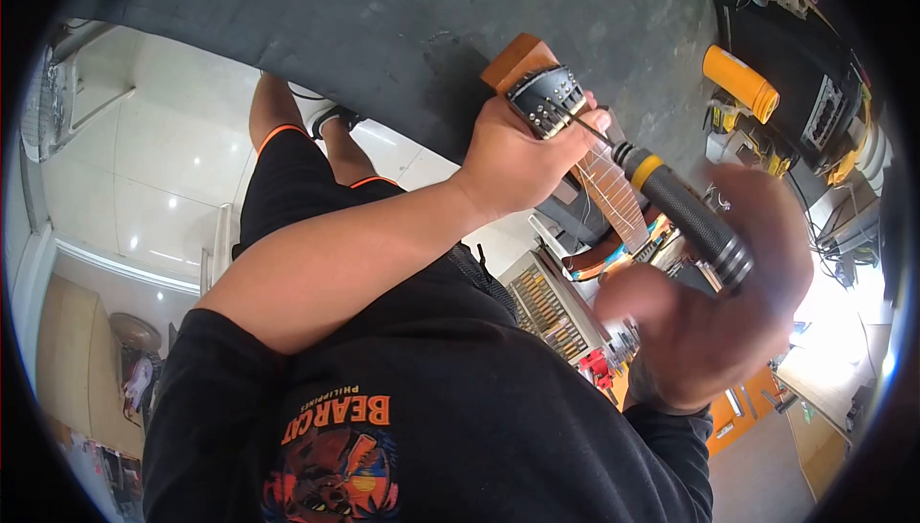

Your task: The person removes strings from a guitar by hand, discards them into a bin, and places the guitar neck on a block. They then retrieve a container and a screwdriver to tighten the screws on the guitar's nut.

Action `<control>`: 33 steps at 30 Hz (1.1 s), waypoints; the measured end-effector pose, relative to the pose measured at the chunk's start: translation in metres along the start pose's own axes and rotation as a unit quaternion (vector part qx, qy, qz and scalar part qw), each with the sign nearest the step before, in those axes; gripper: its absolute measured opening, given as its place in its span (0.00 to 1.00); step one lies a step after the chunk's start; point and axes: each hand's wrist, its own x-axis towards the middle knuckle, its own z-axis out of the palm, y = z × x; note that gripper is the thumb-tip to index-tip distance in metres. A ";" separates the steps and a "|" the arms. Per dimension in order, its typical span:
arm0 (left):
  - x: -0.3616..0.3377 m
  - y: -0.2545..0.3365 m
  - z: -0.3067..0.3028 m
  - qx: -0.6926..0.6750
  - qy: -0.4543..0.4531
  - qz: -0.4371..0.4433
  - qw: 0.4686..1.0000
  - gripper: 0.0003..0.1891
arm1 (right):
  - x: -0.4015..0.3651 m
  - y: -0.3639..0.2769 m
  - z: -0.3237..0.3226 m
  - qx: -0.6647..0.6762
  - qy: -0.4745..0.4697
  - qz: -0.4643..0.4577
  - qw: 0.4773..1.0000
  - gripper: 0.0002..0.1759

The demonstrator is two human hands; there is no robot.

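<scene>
My left hand (522, 163) is wrapped round the head end of a stringed instrument's neck, probably a guitar. The head (546, 101) is black with several shiny metal pegs and rests by a brown wooden block (517, 65). Below my fingers runs the fretted fingerboard (613, 199). A screwdriver (676, 207) with a black knurled handle and yellow band points its shaft at the head, beside my left thumb. Its exact tip is hidden. My right hand (724, 302), smeared by motion, is around the handle's butt end, and its grip cannot be made out.
A dark mat (335, 15) covers the bench. On it, to the right, lies a yellow cylinder (741, 82) near a black case (815, 111) and cables. Lower down stands a tray of small tools (546, 312). A white tiled floor (144, 168) shows at left.
</scene>
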 end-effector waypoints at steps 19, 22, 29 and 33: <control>-0.002 -0.002 -0.002 0.000 -0.011 0.040 0.999 0.05 | 0.010 -0.010 -0.005 0.077 0.010 -0.011 0.997 0.18; -0.001 -0.005 -0.002 0.002 -0.015 0.057 0.998 0.05 | 0.008 -0.003 -0.015 0.070 -0.010 -0.023 0.997 0.20; -0.001 -0.001 -0.001 0.005 -0.009 0.025 1.000 0.05 | 0.008 -0.001 -0.003 0.024 0.003 0.025 0.999 0.22; -0.001 0.002 0.000 0.009 -0.003 0.010 1.000 0.05 | 0.008 0.002 0.001 0.020 0.003 0.032 0.999 0.21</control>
